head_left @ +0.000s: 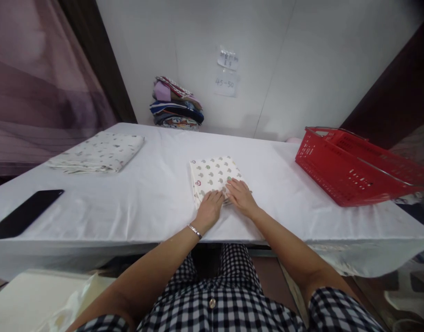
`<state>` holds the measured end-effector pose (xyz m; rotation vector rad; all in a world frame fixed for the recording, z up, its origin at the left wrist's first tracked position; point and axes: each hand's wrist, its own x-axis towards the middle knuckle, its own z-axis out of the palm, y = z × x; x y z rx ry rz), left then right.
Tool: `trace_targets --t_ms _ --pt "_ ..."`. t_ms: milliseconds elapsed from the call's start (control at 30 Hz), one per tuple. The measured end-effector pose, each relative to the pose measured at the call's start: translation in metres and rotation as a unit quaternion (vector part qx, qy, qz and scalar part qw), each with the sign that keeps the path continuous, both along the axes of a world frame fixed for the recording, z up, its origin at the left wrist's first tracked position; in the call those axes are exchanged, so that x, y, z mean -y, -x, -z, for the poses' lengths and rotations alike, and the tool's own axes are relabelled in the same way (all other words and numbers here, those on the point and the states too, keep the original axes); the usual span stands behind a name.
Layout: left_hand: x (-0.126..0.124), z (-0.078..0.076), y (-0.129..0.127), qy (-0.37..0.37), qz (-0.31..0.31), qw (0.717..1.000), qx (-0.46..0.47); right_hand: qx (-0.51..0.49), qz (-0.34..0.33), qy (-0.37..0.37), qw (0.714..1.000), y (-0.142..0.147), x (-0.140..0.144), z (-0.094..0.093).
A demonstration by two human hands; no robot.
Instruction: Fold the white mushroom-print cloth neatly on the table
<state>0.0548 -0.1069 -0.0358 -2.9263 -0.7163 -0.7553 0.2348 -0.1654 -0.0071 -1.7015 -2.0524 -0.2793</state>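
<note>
A folded white cloth (214,174) printed with small grey mushrooms and a few red and green ones lies in the middle of the white-covered table (163,184). My left hand (209,210) rests flat on its near edge, fingers stretched out and pointing away from me. Beside it, my right hand (242,197) lies on the near right corner of the same cloth, fingers extended. The two hands are close together, their fingertips a small gap apart. Neither hand grips anything. A silver bracelet (194,231) circles my left wrist.
Another folded, patterned white cloth (101,152) lies at the table's far left. Nearer me is a black phone-like slab (27,213). A red plastic basket (336,173) stands at the right edge. Folded fabrics (177,103) are stacked against the back wall (260,69).
</note>
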Motion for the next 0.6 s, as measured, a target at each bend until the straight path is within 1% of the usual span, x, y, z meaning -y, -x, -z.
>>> trace_targets --t_ms 100,167,267,400,500,533,600 --pt "0.003 -0.002 0.003 -0.008 0.000 1.000 -0.007 0.029 0.037 0.073 0.996 0.006 -0.005 0.006" --pt "0.007 -0.004 0.009 -0.005 0.002 1.000 -0.006 0.042 0.039 0.095 0.994 0.002 -0.004 0.011" --pt "0.012 -0.008 0.024 0.021 -0.011 1.000 0.000 0.045 0.044 0.087 0.994 -0.011 0.004 0.017" --pt "0.019 -0.010 0.053 0.081 -0.072 0.993 0.039 0.014 0.064 0.054 0.996 -0.029 0.014 0.025" --pt "0.018 -0.008 0.070 0.142 -0.109 0.977 0.112 -0.010 0.039 0.028 0.999 -0.037 0.016 0.030" --pt "0.016 -0.007 0.073 0.170 -0.121 0.967 0.144 -0.016 0.032 0.023 0.999 -0.038 0.015 0.032" --pt "0.010 -0.008 0.075 0.239 -0.154 0.937 0.204 -0.026 0.025 0.021 0.999 -0.039 0.014 0.033"
